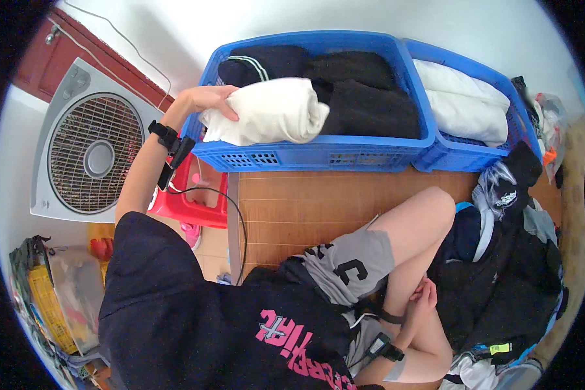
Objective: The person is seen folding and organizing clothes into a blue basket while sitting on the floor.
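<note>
My left hand [213, 101] grips one end of a rolled white cloth garment [273, 111], thumb on the near side and fingers over the top. The roll lies at the front left of a large blue plastic basket [302, 155], against its rim. Behind it in the basket sits a folded dark garment with pale stripes [246, 68], and to its right are folded black garments [373, 107]. My right hand [423, 294] rests between my bent legs with its fingers loosely curled in; I see nothing in it.
A second blue basket [460, 153] on the right holds folded white cloth [460, 100]. Loose dark clothes [502, 287] are heaped right of my legs on the bamboo mat [297, 204]. At left stand a grey box fan [61, 195] and a red plastic stool [190, 212]. A black cable [243, 219] hangs from my left wrist.
</note>
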### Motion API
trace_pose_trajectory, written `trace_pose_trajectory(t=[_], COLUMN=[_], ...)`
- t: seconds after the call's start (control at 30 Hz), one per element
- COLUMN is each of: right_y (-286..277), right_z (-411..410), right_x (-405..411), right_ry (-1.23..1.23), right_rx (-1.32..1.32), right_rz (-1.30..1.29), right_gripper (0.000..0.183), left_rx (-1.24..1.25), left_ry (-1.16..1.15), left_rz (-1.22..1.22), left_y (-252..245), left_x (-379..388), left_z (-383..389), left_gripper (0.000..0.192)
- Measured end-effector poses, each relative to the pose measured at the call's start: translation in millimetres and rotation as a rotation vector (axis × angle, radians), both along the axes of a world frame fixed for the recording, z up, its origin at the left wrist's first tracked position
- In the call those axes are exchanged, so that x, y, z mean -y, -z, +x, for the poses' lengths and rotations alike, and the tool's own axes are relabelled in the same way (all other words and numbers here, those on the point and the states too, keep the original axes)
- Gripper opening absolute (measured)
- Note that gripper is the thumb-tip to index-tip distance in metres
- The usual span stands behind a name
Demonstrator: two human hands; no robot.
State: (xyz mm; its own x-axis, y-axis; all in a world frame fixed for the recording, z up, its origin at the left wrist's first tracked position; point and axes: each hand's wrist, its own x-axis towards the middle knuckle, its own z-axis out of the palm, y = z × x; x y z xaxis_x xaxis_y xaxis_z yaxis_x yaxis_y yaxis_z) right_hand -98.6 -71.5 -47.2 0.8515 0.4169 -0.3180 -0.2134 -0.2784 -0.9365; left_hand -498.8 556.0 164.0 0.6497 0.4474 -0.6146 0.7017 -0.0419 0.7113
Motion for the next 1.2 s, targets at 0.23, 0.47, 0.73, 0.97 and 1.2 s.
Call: trace_pose_trajectory(t=[0.23, 0.47, 0.73, 0.97, 1.2], right_y=[-4, -12, -29, -75, -104], right_z=[-5, -9, -10, 18, 66], right_x=[-3, -7, -22, -44, -68], right_ry=[0.019, 0.023, 0.02, -0.219, -0.411], right_rx=[-0.008, -0.001, -0.06, 0.611, 0.793], right_rz=[-0.011, -0.044, -0.127, -0.396, -0.47], right_gripper=[0.028, 0.027, 0.028, 0.022, 0.027], left_rx=[-0.207, -0.129, -0.403, -0.083, 0.076], left_ry=[0.313, 0.462, 0.386, 0.252, 0.166], left_rz=[0.099, 0.565, 0.86, 1.092, 1.416], left_y=[19, 14, 27, 11, 56], left_x=[-12, 5, 55, 100, 147], left_z=[43, 88, 131, 132, 137], left_gripper=[0.08, 0.079, 0.098, 0.072, 0.074])
